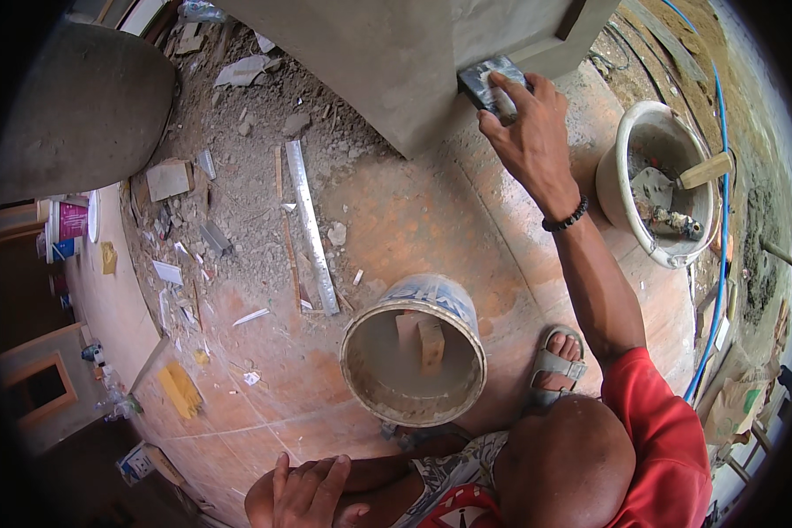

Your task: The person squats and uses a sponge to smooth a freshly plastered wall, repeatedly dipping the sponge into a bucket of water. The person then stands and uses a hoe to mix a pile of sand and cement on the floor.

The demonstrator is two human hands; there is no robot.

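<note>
My right hand (pixel 535 145) reaches forward, with a dark bracelet at its wrist. It grips a dark block smeared with grey plaster (pixel 481 79), pressed to the lower edge of a grey plastered structure (pixel 370 62). I cannot make out whether the block is a sponge or a float. My left hand (pixel 306 493) lies on my left knee with its fingers stretched out, holding nothing. Between my knees and the structure stands a bucket of murky water (pixel 357 374), with a wooden piece (pixel 430 346) partly sunk in it.
At right, a pale bucket (pixel 620 141) holds a wooden-handled tool (pixel 706 170); a blue hose (pixel 724 211) runs past it. A metal strip (pixel 310 224) and rubble (pixel 264 114) lie left of the structure. Yellow sponge-like pieces (pixel 180 390) are on the floor.
</note>
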